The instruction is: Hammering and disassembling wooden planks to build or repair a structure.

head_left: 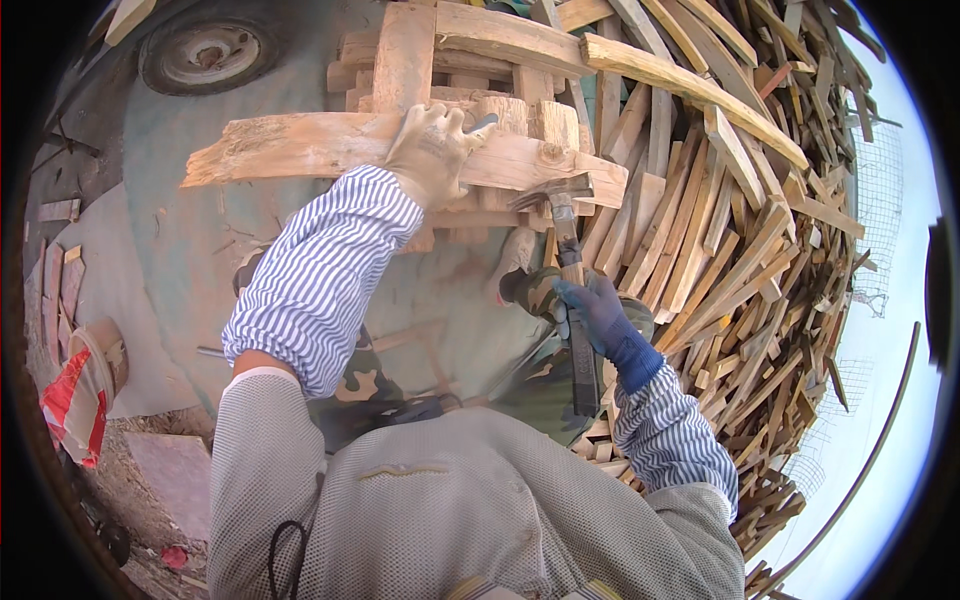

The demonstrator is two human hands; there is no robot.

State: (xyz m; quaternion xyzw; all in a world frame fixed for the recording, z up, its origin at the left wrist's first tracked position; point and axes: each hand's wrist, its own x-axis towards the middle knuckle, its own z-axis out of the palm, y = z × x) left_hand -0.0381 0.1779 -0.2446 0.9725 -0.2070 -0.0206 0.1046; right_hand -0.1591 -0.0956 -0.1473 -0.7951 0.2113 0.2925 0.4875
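Note:
My left hand point(432, 152), in a pale work glove, lies with its fingers spread on top of a rough wooden board point(290, 145). This board runs crosswise on a stack of timber pieces point(468, 62), and its left end is splintered. In my right hand point(597, 308), which wears a dark blue glove, I grip a claw hammer point(567, 225) by its handle. The hammer's head is beside the board's right end, near a knot in the wood; whether it touches the board I cannot tell.
A large heap of loose wooden strips point(690, 200) fills the right side. At the far left lies a wheel point(205, 55) on a greenish ground sheet point(180, 260). A bucket point(105, 350) with red-and-white material stands at the left. Wire mesh point(880, 200) shows beyond the heap.

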